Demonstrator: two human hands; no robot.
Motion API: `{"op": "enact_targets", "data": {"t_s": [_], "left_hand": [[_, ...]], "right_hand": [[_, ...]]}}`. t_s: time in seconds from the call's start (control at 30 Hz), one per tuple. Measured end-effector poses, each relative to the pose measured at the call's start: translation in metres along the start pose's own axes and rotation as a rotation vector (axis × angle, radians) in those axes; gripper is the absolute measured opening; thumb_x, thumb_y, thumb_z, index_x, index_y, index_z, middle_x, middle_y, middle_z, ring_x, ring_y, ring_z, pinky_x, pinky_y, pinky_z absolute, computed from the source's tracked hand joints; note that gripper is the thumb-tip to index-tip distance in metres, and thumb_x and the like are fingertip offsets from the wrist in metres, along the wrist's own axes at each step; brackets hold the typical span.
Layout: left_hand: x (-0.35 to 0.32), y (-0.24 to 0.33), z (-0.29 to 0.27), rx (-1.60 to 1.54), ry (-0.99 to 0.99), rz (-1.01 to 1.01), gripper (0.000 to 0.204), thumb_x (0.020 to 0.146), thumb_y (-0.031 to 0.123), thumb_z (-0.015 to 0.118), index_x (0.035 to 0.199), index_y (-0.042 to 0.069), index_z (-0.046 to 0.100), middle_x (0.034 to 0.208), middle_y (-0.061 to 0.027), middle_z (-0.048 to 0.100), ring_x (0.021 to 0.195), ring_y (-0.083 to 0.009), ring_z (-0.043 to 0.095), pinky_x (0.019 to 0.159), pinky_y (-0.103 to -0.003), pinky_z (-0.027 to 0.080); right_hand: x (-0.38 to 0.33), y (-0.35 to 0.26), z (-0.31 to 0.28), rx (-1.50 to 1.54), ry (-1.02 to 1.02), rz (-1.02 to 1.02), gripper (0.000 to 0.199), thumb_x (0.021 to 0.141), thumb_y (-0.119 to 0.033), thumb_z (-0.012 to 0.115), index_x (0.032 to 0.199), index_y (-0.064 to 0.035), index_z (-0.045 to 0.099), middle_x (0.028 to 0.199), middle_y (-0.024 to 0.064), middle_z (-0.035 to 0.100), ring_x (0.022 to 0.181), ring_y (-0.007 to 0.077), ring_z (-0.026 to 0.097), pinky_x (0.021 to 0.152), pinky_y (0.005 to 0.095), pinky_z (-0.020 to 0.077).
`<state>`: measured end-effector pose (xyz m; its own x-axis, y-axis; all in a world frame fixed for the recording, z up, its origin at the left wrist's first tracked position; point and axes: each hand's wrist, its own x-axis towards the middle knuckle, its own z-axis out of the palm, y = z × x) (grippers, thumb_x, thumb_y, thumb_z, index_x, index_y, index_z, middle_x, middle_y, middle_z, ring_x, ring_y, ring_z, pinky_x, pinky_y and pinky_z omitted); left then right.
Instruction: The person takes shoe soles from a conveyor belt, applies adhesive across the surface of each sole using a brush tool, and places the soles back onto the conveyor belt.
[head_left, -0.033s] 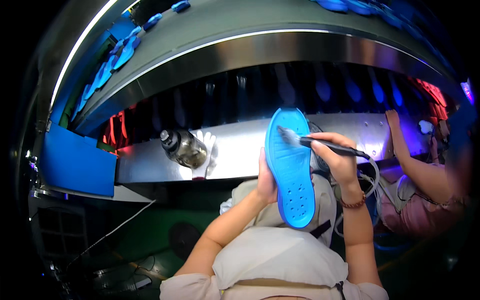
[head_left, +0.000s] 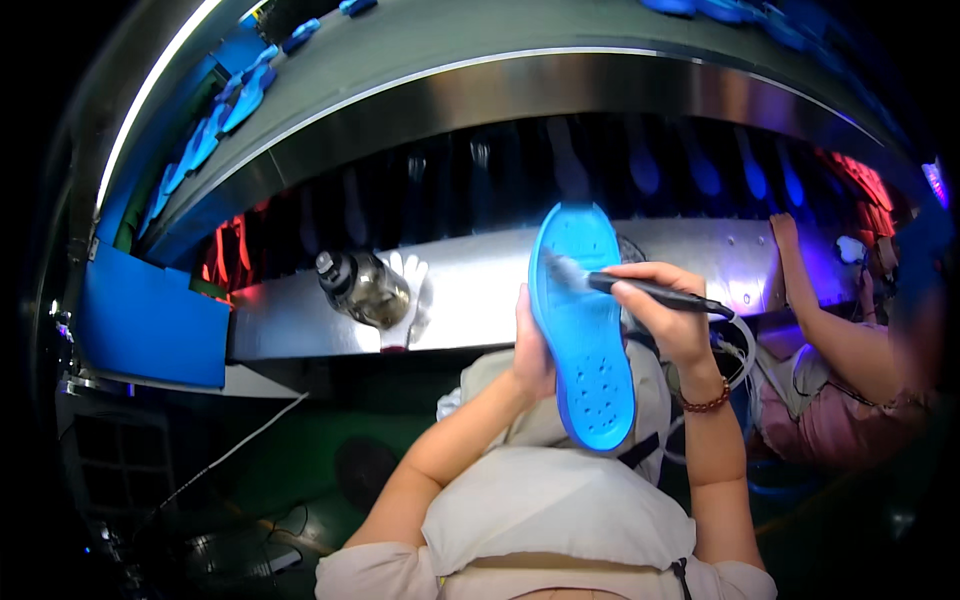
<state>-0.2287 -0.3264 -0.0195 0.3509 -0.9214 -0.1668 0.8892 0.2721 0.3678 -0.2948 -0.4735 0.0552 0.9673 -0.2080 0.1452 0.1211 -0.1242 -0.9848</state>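
Note:
A bright blue shoe sole (head_left: pixel 597 345) stands nearly upright in front of me, its recessed face toward me and a cluster of small holes at its lower end. Around its left edge my left hand (head_left: pixel 532 352) is closed, with some fingers hidden behind it. My right hand (head_left: pixel 672 318) grips a brush (head_left: pixel 655 291) with a black handle and a pale tube trailing from its rear end. The brush's light bristles touch or hover just over the sole's upper part; contact is hard to tell.
Beyond my hands runs a metal ledge (head_left: pixel 470 275) carrying a dark see-through bottle (head_left: pixel 372 290) and a white glove (head_left: pixel 411 280). Above it, a conveyor belt (head_left: pixel 450 52) bears several blue shoe parts (head_left: pixel 212 140). Another person's arm (head_left: pixel 820 318) reaches the ledge at the right.
The sole sits slightly higher, its lower end shifted a little to the right. The brush tip has moved slightly left across the sole, toward its left rim.

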Motion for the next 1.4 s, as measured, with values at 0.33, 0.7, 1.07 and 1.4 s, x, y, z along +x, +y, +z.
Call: {"op": "enact_targets", "data": {"t_s": [0.33,0.7,1.07,1.4], "left_hand": [[0.003,0.009,0.009,0.133,0.212,0.256,0.094,0.076,0.078,0.008,0.127,0.006,0.039,0.111,-0.0186,0.054,0.099,-0.0274,0.056,0.087,-0.041,0.046],[0.012,0.043,0.019,0.158,0.057,0.586,0.101,0.07,0.082,0.003,0.115,0.002,0.047,0.091,-0.0196,0.059,0.081,-0.0291,0.06,0.072,-0.04,0.051],[0.008,0.061,0.021,0.164,-0.03,0.634,0.101,0.07,0.083,0.012,0.123,0.002,0.039,0.101,-0.0211,0.056,0.086,-0.0306,0.059,0.076,-0.043,0.049],[-0.013,0.025,0.038,0.012,0.028,0.546,0.09,0.081,0.071,0.021,0.136,0.001,0.026,0.128,-0.0209,0.044,0.111,-0.0339,0.05,0.093,-0.046,0.042]], "right_hand": [[-0.014,-0.002,-0.012,-0.085,-0.239,-0.31,0.018,0.07,0.001,0.067,0.088,0.0028,0.066,0.088,0.0158,0.066,0.084,0.0221,0.064,0.077,0.0304,0.0501],[-0.025,-0.001,-0.023,0.078,-0.32,-0.252,0.019,0.068,0.002,0.069,0.087,0.0008,0.066,0.09,0.0147,0.066,0.088,0.0246,0.064,0.082,0.0328,0.0484],[-0.032,0.014,-0.023,-0.024,-0.171,-0.238,0.021,0.069,0.006,0.067,0.089,0.0017,0.066,0.092,0.0156,0.065,0.092,0.0259,0.062,0.086,0.0342,0.0469],[-0.039,0.023,0.006,0.917,0.082,0.088,0.018,0.075,0.003,0.06,0.093,0.0071,0.062,0.098,0.021,0.062,0.092,0.0243,0.061,0.084,0.0313,0.0481]]}}
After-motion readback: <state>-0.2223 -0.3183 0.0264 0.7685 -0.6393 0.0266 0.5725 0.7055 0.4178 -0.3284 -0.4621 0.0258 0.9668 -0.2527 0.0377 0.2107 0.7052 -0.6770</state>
